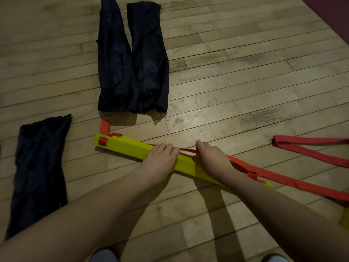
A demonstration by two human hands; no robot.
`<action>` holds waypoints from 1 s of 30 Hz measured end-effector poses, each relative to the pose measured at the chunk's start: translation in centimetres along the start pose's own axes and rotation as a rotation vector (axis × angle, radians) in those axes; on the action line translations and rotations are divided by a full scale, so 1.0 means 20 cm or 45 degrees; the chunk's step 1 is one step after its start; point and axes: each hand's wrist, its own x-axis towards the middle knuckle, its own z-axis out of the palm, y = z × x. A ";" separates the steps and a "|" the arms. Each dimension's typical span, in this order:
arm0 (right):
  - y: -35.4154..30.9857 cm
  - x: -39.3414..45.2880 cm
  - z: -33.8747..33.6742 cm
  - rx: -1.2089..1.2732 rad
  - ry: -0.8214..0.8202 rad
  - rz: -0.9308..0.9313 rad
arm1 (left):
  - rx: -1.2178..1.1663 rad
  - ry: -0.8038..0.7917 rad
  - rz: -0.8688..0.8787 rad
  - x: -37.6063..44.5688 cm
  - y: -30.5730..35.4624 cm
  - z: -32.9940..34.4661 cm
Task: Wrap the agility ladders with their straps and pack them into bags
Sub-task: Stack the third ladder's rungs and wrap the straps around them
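Note:
A stack of yellow ladder rungs lies on the wooden floor, slanting from centre left down to the right. Red straps run from its ends: a short looped end at the left, and a long strap trailing off to the right. My left hand grips the middle of the yellow stack. My right hand sits just right of it and pinches a thin stretch of red strap drawn across the stack. Two dark bags lie side by side beyond the stack.
A third dark bag lies flat at the left. Another loop of red strap rests on the floor at the far right. A bit of yellow shows at the right edge. A dark red mat fills the top right corner.

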 end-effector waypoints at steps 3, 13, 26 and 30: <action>0.01 -0.05 -0.01 0.000 -0.083 -0.005 | 0.040 -0.013 -0.030 0.00 0.02 0.00; 0.04 -0.21 -0.01 -0.074 -0.031 -0.158 | 0.078 -0.099 0.102 -0.07 0.05 -0.01; 0.29 -0.44 -0.03 -0.148 -0.090 -0.016 | 0.097 -0.140 0.243 0.07 0.36 0.00; 0.38 -0.49 -0.01 -0.125 -0.038 -0.007 | 0.119 -0.151 0.291 0.12 0.38 -0.02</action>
